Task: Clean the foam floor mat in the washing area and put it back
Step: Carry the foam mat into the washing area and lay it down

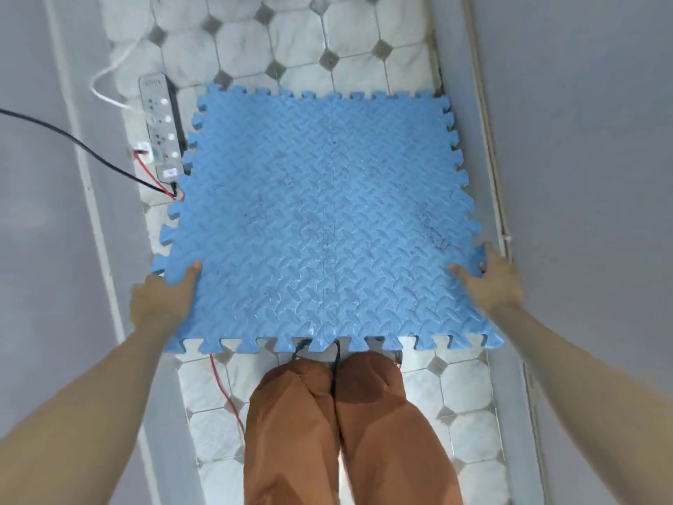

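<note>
The blue foam mat (320, 220) fills the middle of the view, a square with jigsaw-toothed edges and a raised woven-leaf pattern, made of tiles joined along a seam that runs down its centre. Dark smudges and specks mark its top, thickest near the middle and toward the right side. It spans a narrow strip of floor (364, 38) tiled in white octagons with small grey diamonds, and its near edge stands above the tiles, just in front of the person's legs in orange trousers (346, 431). The left hand (164, 297) grips the mat's near left edge, thumb pressed on top and the fingers curled out of sight beneath. The right hand (490, 275) clasps the near right edge the same way, thumb lying on the patterned face and the fingers wrapped round the toothed rim. Whether the far edge rests on the floor or is lifted too is hard to tell from this angle. Just beside the mat's left edge lies a grey power strip (162, 129) with a white cable (113, 63) looping away from its far end; a black cable (91, 153) and a thin red wire (225, 391) run near it, the red one passing under the mat and reappearing beside the left leg. Plain grey walls (582, 140) close the strip in on both sides.
</note>
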{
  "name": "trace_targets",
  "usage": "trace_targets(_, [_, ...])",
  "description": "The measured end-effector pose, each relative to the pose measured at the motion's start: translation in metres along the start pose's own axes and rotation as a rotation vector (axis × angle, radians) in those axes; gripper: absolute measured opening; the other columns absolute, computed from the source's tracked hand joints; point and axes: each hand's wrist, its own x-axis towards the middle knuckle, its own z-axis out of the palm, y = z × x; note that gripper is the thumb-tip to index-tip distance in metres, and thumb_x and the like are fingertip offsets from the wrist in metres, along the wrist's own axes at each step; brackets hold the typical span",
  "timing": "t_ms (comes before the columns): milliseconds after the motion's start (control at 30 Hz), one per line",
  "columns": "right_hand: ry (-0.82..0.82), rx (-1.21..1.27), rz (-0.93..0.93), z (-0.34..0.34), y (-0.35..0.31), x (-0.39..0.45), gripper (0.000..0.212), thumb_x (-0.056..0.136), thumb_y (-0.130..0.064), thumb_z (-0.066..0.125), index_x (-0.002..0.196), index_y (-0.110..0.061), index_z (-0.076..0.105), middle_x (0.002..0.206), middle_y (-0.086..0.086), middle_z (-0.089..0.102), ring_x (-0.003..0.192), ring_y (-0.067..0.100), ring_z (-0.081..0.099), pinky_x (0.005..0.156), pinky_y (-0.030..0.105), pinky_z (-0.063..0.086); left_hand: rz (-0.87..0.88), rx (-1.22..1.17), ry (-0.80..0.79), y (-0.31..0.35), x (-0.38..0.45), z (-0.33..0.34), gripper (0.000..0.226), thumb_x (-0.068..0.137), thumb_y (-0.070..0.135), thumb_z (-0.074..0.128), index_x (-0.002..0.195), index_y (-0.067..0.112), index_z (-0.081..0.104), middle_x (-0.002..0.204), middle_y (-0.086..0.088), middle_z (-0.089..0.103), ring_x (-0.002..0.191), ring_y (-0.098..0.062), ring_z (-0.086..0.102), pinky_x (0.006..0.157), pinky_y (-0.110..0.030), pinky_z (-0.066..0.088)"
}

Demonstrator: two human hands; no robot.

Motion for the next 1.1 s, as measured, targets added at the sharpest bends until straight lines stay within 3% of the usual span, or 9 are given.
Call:
trace_targets(100, [0.060, -0.187, -0.004, -0.043, -0.018, -0.063, 0.068, 0.092, -0.057, 0.048, 0.151, -0.030, 0.027, 0.144, 0.010, 0.042, 0.124, 0.037, 0.051, 0.099, 0.048, 0.043, 0.088, 0.153, 0.104, 0.009, -0.040, -0.061, 0.098, 0.073, 0.084, 0.036, 0.129, 0.005, 0.051, 0.123, -0.026, 0.056, 0.115, -0.043, 0.052, 0.094, -0.049, 0.043])
trace_targets(267, [-0.010, -0.262, 0.037, -0.107, -0.031, -0.162, 0.066, 0.093, -0.062, 0.037, 0.152, -0.034, 0.026, 0.142, 0.005, 0.041, 0.121, 0.034, 0.054, 0.093, 0.045, 0.049, 0.172, 0.313, 0.092, 0.019, -0.099, -0.162, 0.086, 0.077, 0.079, 0.037, 0.127, 0.013, 0.056, 0.114, -0.019, 0.061, 0.102, -0.039, 0.059, 0.081, -0.042, 0.052])
trace_targets(467, [-0.047, -0.214, 0.166, -0.140, -0.025, -0.297, 0.061, 0.093, -0.062, 0.038, 0.148, -0.034, 0.037, 0.144, 0.002, 0.039, 0.123, 0.032, 0.053, 0.098, 0.042, 0.047, 0.287, 0.454, 0.059, 0.010, -0.154, -0.248, 0.081, 0.079, 0.074, 0.041, 0.131, 0.012, 0.055, 0.124, -0.014, 0.059, 0.114, -0.034, 0.055, 0.088, -0.039, 0.046])
trace_targets(667, [0.023, -0.133, 0.333, -0.136, -0.002, -0.451, 0.053, 0.093, -0.058, 0.042, 0.140, -0.034, 0.047, 0.137, 0.008, 0.044, 0.116, 0.034, 0.058, 0.094, 0.040, 0.048, 0.573, 0.625, 0.041, 0.012, -0.219, -0.314, 0.071, 0.087, 0.064, 0.044, 0.123, 0.005, 0.059, 0.127, -0.019, 0.057, 0.119, -0.034, 0.051, 0.095, -0.038, 0.043])
trace_targets(867, [0.121, 0.046, 0.592, -0.107, 0.041, -0.598, 0.053, 0.092, -0.055, 0.044, 0.137, -0.030, 0.053, 0.134, 0.011, 0.046, 0.116, 0.035, 0.058, 0.096, 0.041, 0.048, 1.026, 0.916, -0.018, 0.047, -0.303, -0.339, 0.066, 0.092, 0.058, 0.038, 0.107, 0.000, 0.065, 0.119, -0.019, 0.059, 0.110, -0.033, 0.055, 0.091, -0.037, 0.046])
trace_targets(1100, [0.240, 0.365, 0.916, -0.055, 0.072, -0.748, 0.053, 0.094, -0.052, 0.042, 0.140, -0.026, 0.050, 0.139, 0.009, 0.043, 0.115, 0.031, 0.058, 0.092, 0.039, 0.048, 1.414, 1.155, -0.045, 0.070, -0.416, -0.290, 0.061, 0.093, 0.056, 0.038, 0.107, 0.002, 0.064, 0.121, -0.019, 0.056, 0.108, -0.032, 0.055, 0.088, -0.035, 0.046])
